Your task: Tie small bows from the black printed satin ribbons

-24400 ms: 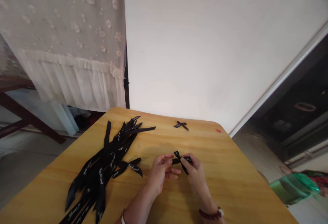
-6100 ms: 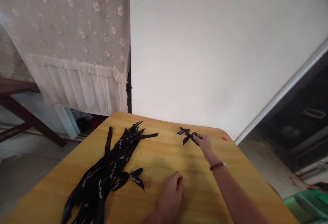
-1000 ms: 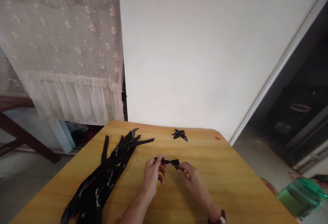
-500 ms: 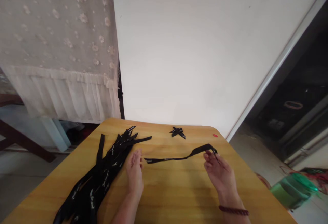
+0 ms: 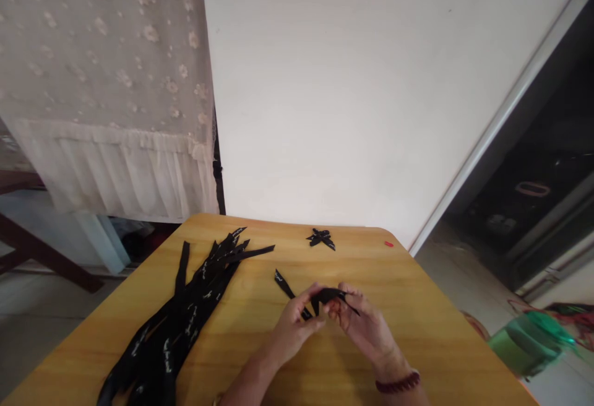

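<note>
Left hand [image 5: 297, 325] and right hand [image 5: 366, 325] both pinch one black ribbon [image 5: 330, 295], held over the middle of the tabletop [image 5: 417, 332]; one slanted end sticks out past the left hand's fingers. Landmark = tabletop. Pile of black ribbons with white lettering [image 5: 185, 319] along its left side. Black bows [image 5: 321, 238] bunched near its far edge. Small red piece [image 5: 388, 244] near its far right corner. Dark red bracelet [image 5: 398, 384] on right wrist.
</note>
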`<state>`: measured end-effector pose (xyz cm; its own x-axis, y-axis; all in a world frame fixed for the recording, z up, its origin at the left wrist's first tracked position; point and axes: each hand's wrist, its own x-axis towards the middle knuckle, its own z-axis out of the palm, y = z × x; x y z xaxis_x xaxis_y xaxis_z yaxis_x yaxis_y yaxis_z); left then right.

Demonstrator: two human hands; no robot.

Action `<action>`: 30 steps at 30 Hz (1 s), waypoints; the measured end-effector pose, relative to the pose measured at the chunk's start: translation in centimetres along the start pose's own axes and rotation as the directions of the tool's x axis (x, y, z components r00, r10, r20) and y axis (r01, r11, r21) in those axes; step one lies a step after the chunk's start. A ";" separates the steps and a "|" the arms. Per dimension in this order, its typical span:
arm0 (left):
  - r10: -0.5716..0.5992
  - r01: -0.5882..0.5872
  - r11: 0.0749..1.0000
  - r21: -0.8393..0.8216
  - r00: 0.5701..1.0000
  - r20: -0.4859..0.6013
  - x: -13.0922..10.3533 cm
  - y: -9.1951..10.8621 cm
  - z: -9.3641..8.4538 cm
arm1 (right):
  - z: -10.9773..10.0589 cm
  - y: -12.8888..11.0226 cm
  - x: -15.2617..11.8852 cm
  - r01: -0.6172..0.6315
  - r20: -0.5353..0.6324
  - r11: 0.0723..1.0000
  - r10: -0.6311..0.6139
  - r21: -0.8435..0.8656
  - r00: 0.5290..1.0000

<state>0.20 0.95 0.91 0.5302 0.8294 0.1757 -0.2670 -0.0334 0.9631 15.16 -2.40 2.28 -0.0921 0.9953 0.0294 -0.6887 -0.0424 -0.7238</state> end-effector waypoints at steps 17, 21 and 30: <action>-0.250 0.234 0.917 -0.323 0.968 -0.010 -0.6 0.9 -2.1 | -2.3 0.7 1.1 0.121 0.028 0.222 -0.382 -0.968 0.924; -0.242 0.247 0.907 -0.341 0.969 0.056 -0.6 1.0 -1.7 | -1.4 2.0 0.9 0.246 0.199 0.227 -0.213 -0.942 0.957; -0.270 0.309 0.860 -0.405 0.951 0.152 -0.8 0.9 -1.9 | 0.8 2.7 1.0 0.279 0.221 0.408 -0.185 -0.869 0.958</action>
<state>-2.00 1.27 1.25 0.6983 0.7131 -0.0623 -0.3920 0.4538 0.8003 12.60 -1.55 0.89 -0.1199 0.9417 0.3143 0.3181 0.3363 -0.8864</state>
